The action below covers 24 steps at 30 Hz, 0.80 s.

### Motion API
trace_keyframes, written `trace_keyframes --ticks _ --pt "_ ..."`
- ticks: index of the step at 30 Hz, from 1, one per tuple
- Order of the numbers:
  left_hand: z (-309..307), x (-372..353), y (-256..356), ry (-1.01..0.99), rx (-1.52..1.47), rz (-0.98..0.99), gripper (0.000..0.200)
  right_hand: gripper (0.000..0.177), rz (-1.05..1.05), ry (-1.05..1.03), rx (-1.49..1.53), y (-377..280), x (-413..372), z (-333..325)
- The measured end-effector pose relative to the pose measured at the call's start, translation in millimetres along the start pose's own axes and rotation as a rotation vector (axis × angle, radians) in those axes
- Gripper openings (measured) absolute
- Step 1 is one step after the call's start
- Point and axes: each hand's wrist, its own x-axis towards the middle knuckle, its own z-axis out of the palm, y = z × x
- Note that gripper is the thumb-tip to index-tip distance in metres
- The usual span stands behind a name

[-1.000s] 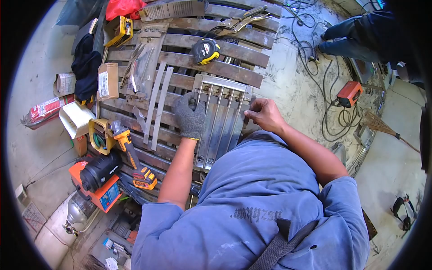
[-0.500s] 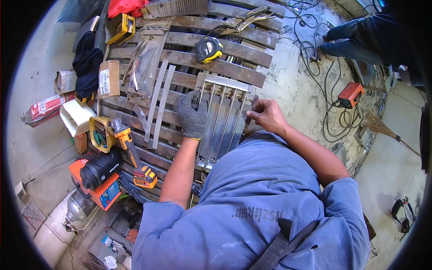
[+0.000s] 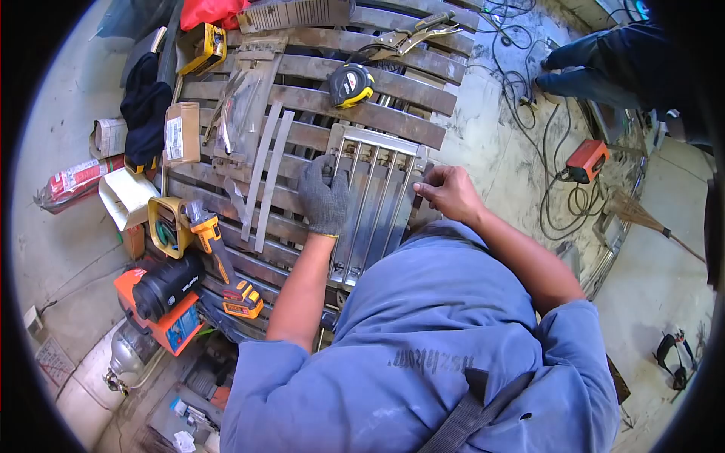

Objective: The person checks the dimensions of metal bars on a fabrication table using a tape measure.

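Observation:
A rectangular metal frame (image 3: 366,202) with several parallel rods lies on the slatted metal bench in front of me. My left hand (image 3: 325,196), in a grey knit glove, has its fingers curled over the frame's left side. My bare right hand (image 3: 451,195) is at the frame's right edge, thumb and forefinger pinched together. A small dark edge shows by those fingertips, but what they hold is hard to make out. Two flat metal strips (image 3: 273,177) lie side by side to the left of the gloved hand. My shirt hides part of the frame's near end.
Beyond the frame are a tape measure (image 3: 351,84) and locking pliers (image 3: 414,36). On the left lie a yellow cordless grinder (image 3: 219,253), a cardboard box (image 3: 183,133) and an orange-and-black machine (image 3: 162,298). Another person (image 3: 604,68) stands at upper right, near floor cables and a red box (image 3: 587,161).

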Motion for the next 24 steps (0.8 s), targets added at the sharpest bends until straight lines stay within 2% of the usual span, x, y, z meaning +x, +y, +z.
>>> trace_keyframes --ticks 6,9,12,16,19,24 --pt "-3 0 6 0.005 -0.032 -0.002 0.037 0.030 0.005 -0.007 0.039 3 -3 3" --pt "-3 -2 11 -0.008 -0.108 -0.133 0.038 0.029 0.006 -0.021 -0.010 0 0 -1" --pt "1 -2 -1 -0.002 -0.030 -0.018 0.038 0.029 -0.048 -0.073 -0.086 -10 -2 -5" --pt "-6 0 6 -0.044 -0.104 -0.062 0.037 0.029 0.025 -0.067 0.034 5 5 0" --pt "-2 -1 3 -0.021 -0.108 -0.062 0.038 0.026 0.013 -0.077 0.003 3 5 -1" --pt "-1 -2 3 -0.022 -0.121 -0.098 0.039 0.032 0.028 -0.057 -0.008 2 4 -1"
